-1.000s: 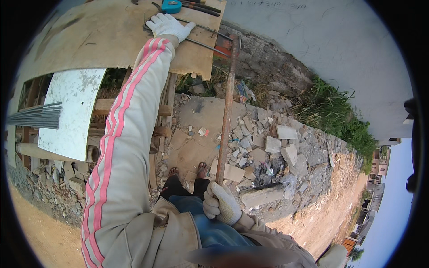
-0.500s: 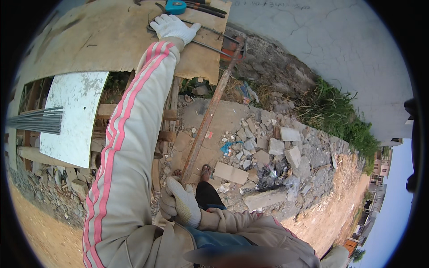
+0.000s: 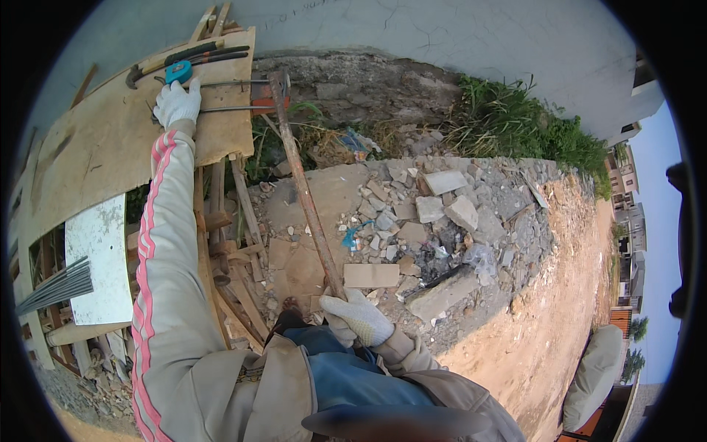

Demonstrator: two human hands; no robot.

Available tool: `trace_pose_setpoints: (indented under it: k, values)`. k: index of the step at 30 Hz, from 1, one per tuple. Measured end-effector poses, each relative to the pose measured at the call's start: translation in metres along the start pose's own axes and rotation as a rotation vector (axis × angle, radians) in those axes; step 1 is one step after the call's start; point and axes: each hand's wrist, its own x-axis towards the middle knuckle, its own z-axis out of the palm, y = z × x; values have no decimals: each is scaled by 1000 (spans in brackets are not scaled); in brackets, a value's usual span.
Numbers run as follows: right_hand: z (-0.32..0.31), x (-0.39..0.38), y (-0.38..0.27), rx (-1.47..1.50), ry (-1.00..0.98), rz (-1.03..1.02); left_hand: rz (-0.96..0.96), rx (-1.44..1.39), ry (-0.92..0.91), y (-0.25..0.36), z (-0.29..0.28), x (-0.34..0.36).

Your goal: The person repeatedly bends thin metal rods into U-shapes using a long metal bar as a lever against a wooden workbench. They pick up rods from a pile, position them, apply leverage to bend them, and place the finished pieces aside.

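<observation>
My left hand [image 3: 177,107], in a white glove, lies on a wooden board with its fingers extended and thumb apart. Beneath it passes a thin bent steel rod [image 3: 221,110], its two lengths reaching to an orange-red metal piece [image 3: 264,97] at the board's right edge. My right hand [image 3: 359,318], also gloved, is closed round the lower end of a long rusty metal bar [image 3: 307,195]. The bar's far end overlaps the orange-red piece. Just beyond my left fingertips is a blue tape measure [image 3: 178,71], beside a hammer [image 3: 177,56] with a dark grip.
The board [image 3: 96,140] rests on a rough timber frame. A bundle of steel rods [image 3: 59,287] lies across a white panel [image 3: 103,236] at left. Broken concrete [image 3: 442,214] covers ground at right. Behind stand a grey wall [image 3: 412,37] and green weeds [image 3: 508,118].
The view has shifted, so the board appears farther left. My right hand has swung the bar's near end rightward. My left hand stays on the bent rod by the tape measure.
</observation>
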Motion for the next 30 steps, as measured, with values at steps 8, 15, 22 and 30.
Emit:
trace_pose_setpoints:
  k: [8,15,22,30]
  values:
    - [-88,-26,-36,-450,334,-482,-150,143,52,-30,6,0]
    - [-198,25,-93,-699,686,-840,-325,247,-42,-29,-10,-3]
    - [-229,172,-207,-855,518,-646,-426,267,-104,-38,-34,4]
    - [-156,326,-353,-822,-20,-908,-532,339,-205,-36,-46,12]
